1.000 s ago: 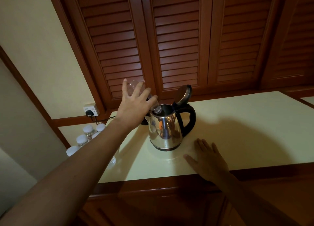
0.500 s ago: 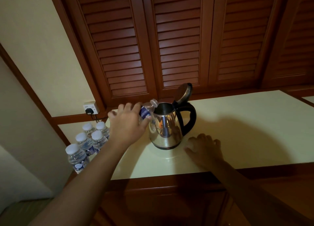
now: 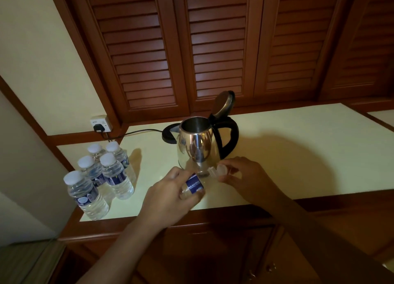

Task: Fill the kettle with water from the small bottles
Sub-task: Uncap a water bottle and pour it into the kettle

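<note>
Bottles (image 3: 100,177), five of them, stand capped and full in a cluster at the left end of the counter (image 3: 298,147), just below the wall socket (image 3: 99,123) where a black plug sits, its cord running toward the kettle's base. My left hand (image 3: 170,196) is clenched around one more bottle (image 3: 193,186), held low over the counter's front edge with its neck pointing toward my right; it looks clear and empty, though I can't be sure of that through my fingers. Its blue label shows white lettering, too small and blurred for me to read, and the labels on the standing five are no clearer. The kettle (image 3: 197,147) stands just behind my hands near the middle of the counter, steel, lid (image 3: 223,103) tipped up, mouth open; I can't see the water level inside. My right hand (image 3: 241,175) pinches a pale cap (image 3: 221,170) right at the held bottle's neck, so I judge I'm capping a spent bottle. By that reading, one bottle's worth is in and five are left to open and pour, if the kettle takes that many. No brand shows on the kettle.
</note>
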`<state>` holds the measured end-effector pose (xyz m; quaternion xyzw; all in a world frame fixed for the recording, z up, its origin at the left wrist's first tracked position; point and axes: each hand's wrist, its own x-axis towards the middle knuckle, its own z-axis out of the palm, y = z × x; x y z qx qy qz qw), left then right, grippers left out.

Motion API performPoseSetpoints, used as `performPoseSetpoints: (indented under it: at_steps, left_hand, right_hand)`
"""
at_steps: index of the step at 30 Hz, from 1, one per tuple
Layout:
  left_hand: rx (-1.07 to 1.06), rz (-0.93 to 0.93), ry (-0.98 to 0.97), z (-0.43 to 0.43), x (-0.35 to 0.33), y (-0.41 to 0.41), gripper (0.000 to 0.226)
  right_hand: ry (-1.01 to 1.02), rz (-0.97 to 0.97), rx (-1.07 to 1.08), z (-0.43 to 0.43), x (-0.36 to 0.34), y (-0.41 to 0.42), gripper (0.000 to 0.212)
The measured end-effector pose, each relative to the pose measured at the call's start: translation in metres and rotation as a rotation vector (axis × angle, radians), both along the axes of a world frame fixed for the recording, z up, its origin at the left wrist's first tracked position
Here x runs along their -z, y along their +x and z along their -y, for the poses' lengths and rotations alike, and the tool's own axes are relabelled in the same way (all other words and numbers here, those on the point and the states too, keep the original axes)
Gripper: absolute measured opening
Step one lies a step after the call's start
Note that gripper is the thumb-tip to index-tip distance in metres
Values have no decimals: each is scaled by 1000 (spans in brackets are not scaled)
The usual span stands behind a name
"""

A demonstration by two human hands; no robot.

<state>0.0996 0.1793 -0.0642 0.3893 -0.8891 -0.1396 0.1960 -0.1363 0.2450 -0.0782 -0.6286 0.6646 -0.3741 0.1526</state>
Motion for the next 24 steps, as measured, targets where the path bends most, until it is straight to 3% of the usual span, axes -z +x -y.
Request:
performPoseSetpoints:
  at_steps: [7, 15, 18, 24]
  left_hand:
    - [94, -13, 34, -5, 1, -2, 53]
    - [149, -166, 212, 1, -5, 4, 47]
    - [146, -312, 382, -3, -12, 3, 30]
    - [157, -478, 842, -4, -28, 9, 35]
  right_hand:
    - [85, -3, -35, -13, -6, -6, 41]
    - [-41, 148, -95, -23, -17, 3, 41]
    - [-74, 151, -153, -31, -26, 12, 34]
    - [-56, 141, -202, -39, -38, 17, 37]
